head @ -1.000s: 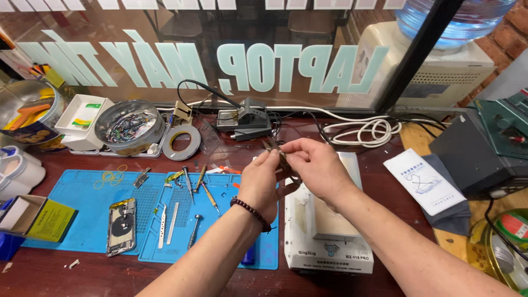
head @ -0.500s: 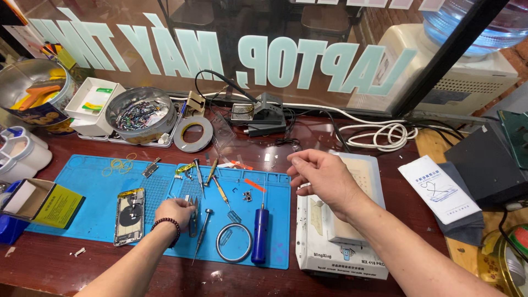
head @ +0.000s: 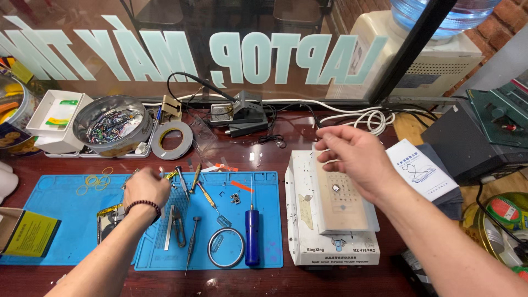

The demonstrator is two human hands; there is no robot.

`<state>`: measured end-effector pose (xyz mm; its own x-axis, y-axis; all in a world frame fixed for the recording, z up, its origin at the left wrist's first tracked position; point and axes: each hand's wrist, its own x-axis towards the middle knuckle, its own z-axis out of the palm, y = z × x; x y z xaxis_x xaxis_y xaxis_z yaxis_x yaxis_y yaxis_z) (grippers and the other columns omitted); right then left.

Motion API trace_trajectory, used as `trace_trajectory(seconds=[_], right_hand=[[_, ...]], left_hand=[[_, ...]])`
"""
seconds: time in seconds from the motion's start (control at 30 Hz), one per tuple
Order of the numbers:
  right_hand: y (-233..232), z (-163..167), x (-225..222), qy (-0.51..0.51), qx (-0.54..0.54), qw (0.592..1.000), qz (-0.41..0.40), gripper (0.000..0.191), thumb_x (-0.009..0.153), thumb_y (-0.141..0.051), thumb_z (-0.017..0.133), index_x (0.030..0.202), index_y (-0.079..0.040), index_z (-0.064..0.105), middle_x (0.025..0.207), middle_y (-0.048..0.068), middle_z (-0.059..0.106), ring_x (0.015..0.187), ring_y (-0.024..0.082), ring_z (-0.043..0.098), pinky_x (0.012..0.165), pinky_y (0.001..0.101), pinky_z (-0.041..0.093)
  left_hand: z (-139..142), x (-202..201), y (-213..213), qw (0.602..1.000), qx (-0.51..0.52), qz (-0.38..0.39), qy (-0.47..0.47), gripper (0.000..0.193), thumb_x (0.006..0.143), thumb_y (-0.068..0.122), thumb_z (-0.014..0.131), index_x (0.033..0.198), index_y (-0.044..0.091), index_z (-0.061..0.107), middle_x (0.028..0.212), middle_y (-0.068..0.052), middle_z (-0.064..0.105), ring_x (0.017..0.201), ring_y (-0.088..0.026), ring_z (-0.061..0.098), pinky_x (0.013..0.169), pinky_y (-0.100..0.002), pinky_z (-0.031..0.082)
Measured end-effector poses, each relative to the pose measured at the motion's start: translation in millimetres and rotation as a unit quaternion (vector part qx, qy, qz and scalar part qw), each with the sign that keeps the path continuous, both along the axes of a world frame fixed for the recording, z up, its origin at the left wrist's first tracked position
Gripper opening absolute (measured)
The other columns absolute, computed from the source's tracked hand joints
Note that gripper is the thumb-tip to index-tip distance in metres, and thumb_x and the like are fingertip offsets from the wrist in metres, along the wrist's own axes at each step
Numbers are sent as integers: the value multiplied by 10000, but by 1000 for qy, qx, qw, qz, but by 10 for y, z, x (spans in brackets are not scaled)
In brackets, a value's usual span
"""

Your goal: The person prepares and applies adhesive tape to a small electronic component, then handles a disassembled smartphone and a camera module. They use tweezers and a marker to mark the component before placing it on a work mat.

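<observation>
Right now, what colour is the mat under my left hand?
Light blue. The mat under your left hand shows best in the head view.

A: Which items does the left hand (head: 146, 187) obscure?
B: It covers the upper ends of the tools beneath it and part of the phone (head: 110, 220) on the blue mat (head: 60, 220). Whether its fingers grip anything is not determinable.

A: And the right hand (head: 357, 157)?
B: Its fingertips are motion-blurred; any pinched item is too small to identify.

A: Edge truncation?
B: The yellow box (head: 25, 236) is cut off at the left, and the water bottle (head: 445, 14) at the top.
</observation>
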<state>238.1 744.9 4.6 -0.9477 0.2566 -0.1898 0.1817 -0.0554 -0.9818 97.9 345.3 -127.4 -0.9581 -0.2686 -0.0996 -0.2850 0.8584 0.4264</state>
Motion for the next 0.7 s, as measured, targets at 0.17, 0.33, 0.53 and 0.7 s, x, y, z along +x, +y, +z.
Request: trace_trajectory(seconds=[0.17,0.33,0.53,0.7], right_hand=[[274,137,76,19,77,996,-30,290,998,-163,585,1222,0,671,1012,67,699,846,144,652,723,299,562],[167,70,279,37,188,979,70,417,953,-130,590,1368,-83,578,1024,53,743,876,111,708,735,261,573],[415,-40,645,-32,266,963,-10,390,950,-97,551,1328,-101,643,922,32,758,673,110,666,580,254,563],[581,-157,840,-64,177,980,-59,365,951,-106,570,1302,-68,666,889,36,750,605,89,569,503,266,472]], left_hand=[[756,19,1185,958,196,-165,129,222,751,246,803,863,54,785,806,-113,780,734,-200,752,723,-350,595],[928,643,2558,772,587,-226,-90,192,845,114,809,908,-22,690,721,-86,685,541,-150,600,422,-282,417],[788,984,2920,791,481,-356,-127,225,860,143,728,1060,41,735,851,-49,772,621,-153,707,526,-306,568],[606,1170,2905,848,161,-503,33,236,807,133,728,1029,119,808,925,-153,752,828,-304,719,792,-409,578]])
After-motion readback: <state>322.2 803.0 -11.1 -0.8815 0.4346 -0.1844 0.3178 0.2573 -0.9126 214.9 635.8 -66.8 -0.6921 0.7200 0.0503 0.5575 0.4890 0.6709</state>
